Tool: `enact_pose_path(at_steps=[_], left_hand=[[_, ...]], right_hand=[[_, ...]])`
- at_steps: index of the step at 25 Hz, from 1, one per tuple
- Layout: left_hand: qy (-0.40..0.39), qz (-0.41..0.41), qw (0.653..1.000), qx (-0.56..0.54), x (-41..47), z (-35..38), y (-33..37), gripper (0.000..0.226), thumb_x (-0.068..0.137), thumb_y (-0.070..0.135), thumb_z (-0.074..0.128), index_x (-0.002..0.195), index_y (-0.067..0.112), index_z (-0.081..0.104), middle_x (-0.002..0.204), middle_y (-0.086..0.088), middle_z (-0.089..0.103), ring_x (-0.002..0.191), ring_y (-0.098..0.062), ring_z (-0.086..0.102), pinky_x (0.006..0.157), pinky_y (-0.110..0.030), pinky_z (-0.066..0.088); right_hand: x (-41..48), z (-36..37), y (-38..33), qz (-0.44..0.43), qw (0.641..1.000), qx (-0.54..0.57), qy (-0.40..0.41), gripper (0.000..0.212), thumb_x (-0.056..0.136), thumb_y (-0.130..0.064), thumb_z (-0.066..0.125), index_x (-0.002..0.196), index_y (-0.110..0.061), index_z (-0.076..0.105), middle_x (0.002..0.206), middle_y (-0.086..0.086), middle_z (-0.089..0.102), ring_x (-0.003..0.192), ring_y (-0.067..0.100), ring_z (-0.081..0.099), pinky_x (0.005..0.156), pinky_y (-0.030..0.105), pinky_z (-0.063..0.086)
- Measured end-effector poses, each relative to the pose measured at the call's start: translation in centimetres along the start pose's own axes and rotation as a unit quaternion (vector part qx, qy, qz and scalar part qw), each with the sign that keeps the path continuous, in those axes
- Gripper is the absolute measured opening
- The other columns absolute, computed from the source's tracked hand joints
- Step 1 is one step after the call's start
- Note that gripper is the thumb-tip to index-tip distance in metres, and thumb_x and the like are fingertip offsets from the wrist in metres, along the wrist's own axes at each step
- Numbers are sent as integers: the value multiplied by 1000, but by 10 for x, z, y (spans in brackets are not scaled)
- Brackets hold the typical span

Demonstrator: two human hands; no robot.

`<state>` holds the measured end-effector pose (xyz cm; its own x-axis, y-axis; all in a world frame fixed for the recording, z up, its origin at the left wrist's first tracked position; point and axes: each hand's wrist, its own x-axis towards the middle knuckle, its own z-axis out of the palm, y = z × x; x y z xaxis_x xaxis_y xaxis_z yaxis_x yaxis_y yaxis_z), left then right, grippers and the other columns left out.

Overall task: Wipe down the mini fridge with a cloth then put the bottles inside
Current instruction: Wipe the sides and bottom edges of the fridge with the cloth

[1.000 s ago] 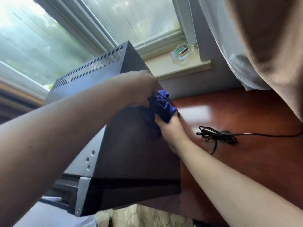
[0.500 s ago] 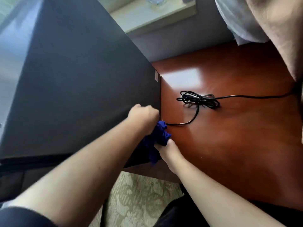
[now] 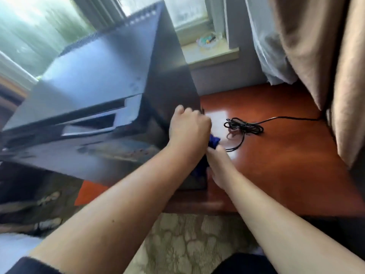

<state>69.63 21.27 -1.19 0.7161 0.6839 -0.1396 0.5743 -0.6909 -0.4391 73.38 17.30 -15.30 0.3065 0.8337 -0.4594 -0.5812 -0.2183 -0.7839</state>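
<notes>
Both the left hand (image 3: 189,125) and right hand (image 3: 219,165) still clutch the cloth (image 3: 214,142) against the mini fridge (image 3: 98,86) side.

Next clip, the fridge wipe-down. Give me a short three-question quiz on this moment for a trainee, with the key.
1. True or false: bottles stand on the wooden table beside the mini fridge.
2. What lies on the table to the right of the fridge? A) a coiled black power cord B) a sponge C) a spray can
3. What do the left hand and the right hand hold at the fridge's near corner?
Key: 1 false, no bottles are in view. 2 A. 3 a blue cloth.
</notes>
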Motion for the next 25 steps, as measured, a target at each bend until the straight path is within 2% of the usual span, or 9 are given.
enact_pose_path(at_steps=[2, 5, 7, 9, 13, 16, 17, 22, 25], left_hand=[[70, -11, 997, -11, -29, -51, -24, 16, 85, 12, 57, 89, 27, 53, 109, -5, 68, 107, -29, 61, 93, -38, 34], [169, -35, 984, -44, -72, -109, -65, 18, 84, 9, 55, 86, 26, 51, 106, -5, 67, 103, -29, 63, 85, -37, 30], [199, -46, 975, -87, -95, -126, -98, 12, 82, 11, 57, 87, 22, 59, 98, -1, 62, 101, -29, 63, 86, -38, 31], [205, -70, 967, -136, -112, -125, -134, 24, 83, 17, 58, 104, 20, 71, 103, 0, 67, 105, -29, 63, 96, -41, 38], [156, -104, 960, -210, -143, -75, -194, 32, 89, 30, 59, 118, 32, 71, 112, 6, 71, 112, -24, 61, 99, -41, 36], [190, -127, 935, -271, -156, -31, -215, 30, 92, 32, 56, 119, 34, 69, 113, 4, 66, 115, -24, 57, 98, -43, 38], [206, -140, 927, -280, -159, -20, -222, 32, 92, 31, 56, 121, 33, 68, 115, 1, 63, 117, -25, 55, 98, -43, 38], [209, -187, 916, -288, -169, 22, -283, 38, 94, 33, 58, 131, 31, 64, 136, 4, 58, 130, -26, 44, 103, -47, 34], [191, -187, 921, -282, -171, 42, -329, 36, 95, 35, 57, 130, 31, 64, 130, 1, 66, 127, -28, 51, 105, -46, 37]], right_hand=[[-29, 31, -43, -70, 997, 23, 8, 17, 90, -1, 62, 86, -18, 62, 62, -6, 70, 63, 9, 70, 59, 22, 52], [-75, 72, -90, -165, 986, 16, 13, 13, 83, -8, 68, 93, -15, 69, 88, 6, 77, 92, 27, 73, 88, 43, 57], [-100, 87, -114, -219, 976, -8, 23, 14, 83, -8, 67, 95, -15, 70, 91, 6, 77, 93, 26, 73, 87, 42, 58], [-123, 101, -136, -280, 952, -113, 45, 15, 76, -18, 70, 91, -19, 69, 89, 2, 77, 90, 21, 73, 85, 39, 58], [-154, 144, -161, -346, 824, -444, 60, 13, 77, -20, 72, 90, -22, 68, 91, 4, 74, 92, 25, 69, 79, 31, 51], [-157, 178, -163, -368, 722, -585, 31, 22, 82, -23, 72, 103, -16, 72, 101, 13, 76, 100, 34, 69, 81, 33, 50], [-153, 190, -160, -366, 703, -609, 21, 27, 85, -25, 72, 109, -14, 72, 107, 15, 75, 104, 36, 68, 85, 35, 51], [-126, 252, -141, -377, 678, -630, -40, 33, 92, -25, 67, 123, -14, 68, 116, 13, 74, 112, 35, 65, 91, 34, 47], [-96, 290, -134, -384, 679, -622, -75, 35, 93, -26, 67, 126, -16, 67, 119, 10, 74, 114, 31, 64, 92, 30, 46]])
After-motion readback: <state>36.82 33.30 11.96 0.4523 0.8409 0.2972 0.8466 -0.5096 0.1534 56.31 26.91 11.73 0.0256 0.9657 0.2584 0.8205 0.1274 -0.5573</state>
